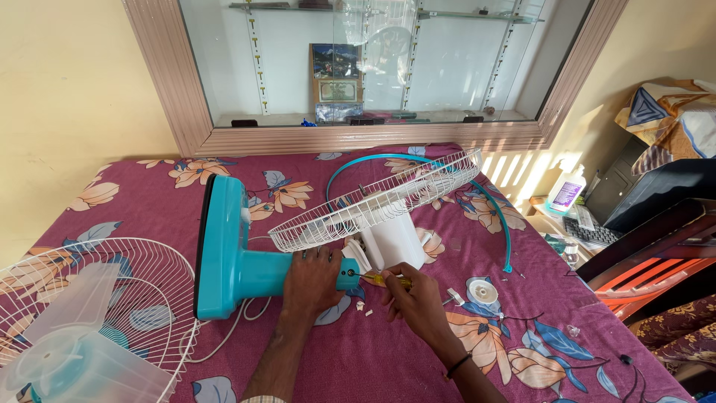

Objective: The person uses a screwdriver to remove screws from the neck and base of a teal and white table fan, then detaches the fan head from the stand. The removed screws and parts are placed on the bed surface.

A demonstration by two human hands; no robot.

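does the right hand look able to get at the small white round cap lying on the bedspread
Probably yes. The right hand grips a yellow-handled screwdriver, but the white round cap lies just beside it on the bedspread with nothing between; it would likely need to free its fingers first.

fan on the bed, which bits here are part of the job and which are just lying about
In use:
fan stand, held by the left hand
screwdriver, in the right hand
rear grille
motor housing

Lying about:
front grille
blade
teal ring
bottle
chairs
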